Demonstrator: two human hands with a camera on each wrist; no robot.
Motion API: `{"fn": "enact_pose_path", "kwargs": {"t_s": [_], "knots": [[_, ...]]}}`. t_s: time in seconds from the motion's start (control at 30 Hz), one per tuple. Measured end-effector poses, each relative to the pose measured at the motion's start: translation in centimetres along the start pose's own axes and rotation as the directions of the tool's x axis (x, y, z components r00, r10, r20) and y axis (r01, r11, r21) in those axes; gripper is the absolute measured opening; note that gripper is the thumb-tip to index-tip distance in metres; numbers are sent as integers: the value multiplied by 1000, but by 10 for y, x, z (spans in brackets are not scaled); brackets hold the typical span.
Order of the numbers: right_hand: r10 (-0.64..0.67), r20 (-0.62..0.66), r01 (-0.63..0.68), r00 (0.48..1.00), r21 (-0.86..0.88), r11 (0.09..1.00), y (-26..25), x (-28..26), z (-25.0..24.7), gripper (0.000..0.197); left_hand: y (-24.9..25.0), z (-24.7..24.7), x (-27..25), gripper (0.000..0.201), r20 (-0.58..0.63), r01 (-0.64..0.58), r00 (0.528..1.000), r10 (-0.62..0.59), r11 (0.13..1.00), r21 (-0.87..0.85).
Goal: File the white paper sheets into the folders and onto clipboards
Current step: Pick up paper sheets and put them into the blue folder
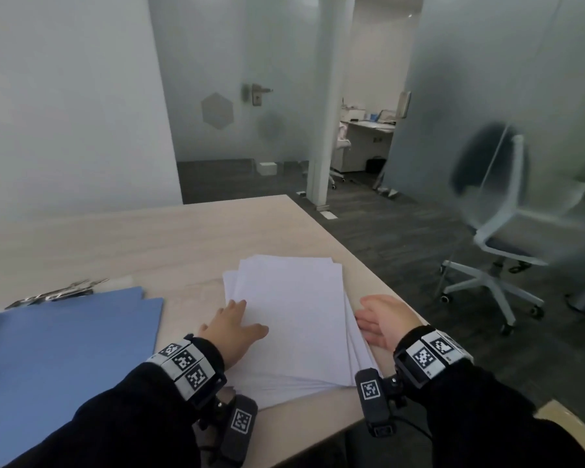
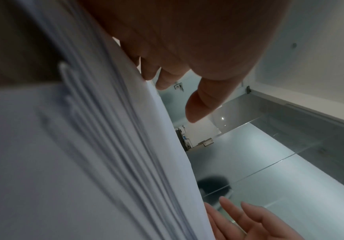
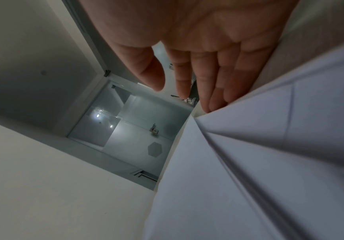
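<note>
Blue card folders (image 1: 65,339) lie flat at left of pale wooden table (image 1: 132,238); metal clipboard clips (image 1: 58,292) behind, boards mostly hidden. Loose fanned stack of white paper sheets (image 1: 294,315) at centre. Left hand (image 1: 232,327) laid flat on stack's left part, fingers extended, nothing gripped. Right hand (image 1: 382,320) flat-fingered against right edge. Edges best squared between both palms before top sheets are lifted. Sheet count, clipboard number not discernible.
</note>
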State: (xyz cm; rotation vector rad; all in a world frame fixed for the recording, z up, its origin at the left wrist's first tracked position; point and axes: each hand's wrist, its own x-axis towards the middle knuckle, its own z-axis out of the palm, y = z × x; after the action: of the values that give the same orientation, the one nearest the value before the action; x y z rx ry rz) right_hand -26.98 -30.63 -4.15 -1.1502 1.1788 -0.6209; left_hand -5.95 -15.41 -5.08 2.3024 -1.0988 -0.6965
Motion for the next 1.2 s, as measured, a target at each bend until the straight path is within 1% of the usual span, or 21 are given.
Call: {"fn": "enact_pose_path", "kwargs": {"t_s": [0.07,0.17,0.27,0.43,0.5,0.53,0.6,0.67,0.73,0.8,0.83,0.93,0.97,1.03,1.13,1.2], "knots": [[24,0,-24,1000,-1,1000,0,6,-2,31,-2,2,1,75,23,-4,1000,2,998,67],[37,3,-37,999,3,999,-1,11,-3,28,-3,4,2,75,50,-25,999,18,991,134],[34,10,-34,999,19,999,-3,10,-3,22,-5,5,3,75,72,-26,997,15,988,149],[57,-22,-56,998,31,998,-4,11,-8,20,4,6,2,70,87,-53,996,34,972,227],[75,-30,-74,997,27,997,-5,10,-11,13,8,4,0,71,117,-73,992,45,967,245],[77,-27,-76,997,29,997,-5,7,-12,11,10,3,-1,70,146,-86,988,51,966,243],[73,-22,-73,997,4,997,-5,6,-15,15,12,3,-5,69,198,-108,978,63,968,225],[72,-14,-73,997,-34,997,-4,5,-16,17,15,4,-10,71,233,-125,970,75,970,207],[71,-6,-71,997,-74,995,-2,6,-19,14,16,7,-15,72,256,-147,963,87,962,228],[39,-11,-40,999,-183,982,-3,7,-20,8,17,8,-18,73,271,-162,958,94,957,241],[4,-7,-6,1000,-253,967,-6,9,-21,8,17,8,-18,74,276,-165,956,98,959,232],[-82,-12,72,997,-377,923,-4,20,-28,10,15,4,-19,73,294,-145,952,92,975,166],[-101,-25,82,995,-409,909,-3,25,-30,14,14,3,-18,74,299,-136,950,88,980,146],[-116,-33,92,993,-410,907,-6,25,-32,10,12,1,-16,74,303,-119,950,79,986,115],[-91,-29,71,995,-401,913,-10,20,-32,12,13,-1,-18,72,279,-101,957,83,994,50],[-103,-2,93,995,-427,899,-5,30,-34,18,14,-1,-19,71,266,-104,959,97,995,12]]}}
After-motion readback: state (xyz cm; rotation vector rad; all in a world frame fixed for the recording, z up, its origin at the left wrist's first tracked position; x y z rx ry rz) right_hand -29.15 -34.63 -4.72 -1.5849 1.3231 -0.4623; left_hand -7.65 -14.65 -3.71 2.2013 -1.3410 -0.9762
